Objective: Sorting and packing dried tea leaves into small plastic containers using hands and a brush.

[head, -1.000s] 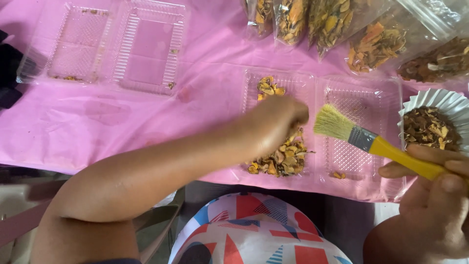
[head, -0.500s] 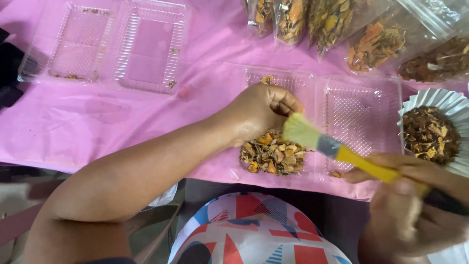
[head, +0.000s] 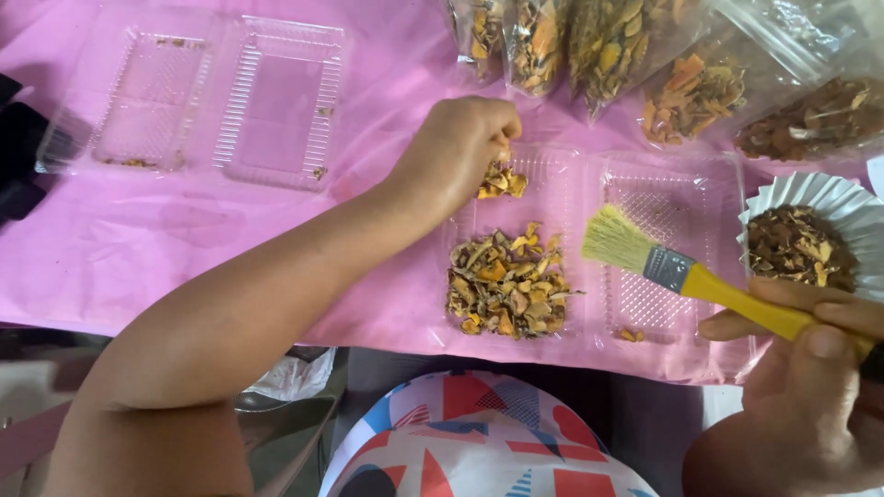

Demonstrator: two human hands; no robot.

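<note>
The left hand pinches dried orange-brown pieces at the far end of the open clear tray, near the surface's front edge; the right hand grips a yellow-handled brush hovering beside them. Sweeping looks next, needing light strokes.

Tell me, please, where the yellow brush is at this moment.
In the head view the yellow brush is on the right side, held in the right hand, its bristles over the open clear tray, beside the white paper cup.

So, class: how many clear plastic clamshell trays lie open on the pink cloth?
2. One empty clamshell tray lies at the far left. The other clamshell tray lies in the middle, holding dried yellow pieces. More may lie outside the view.
</note>
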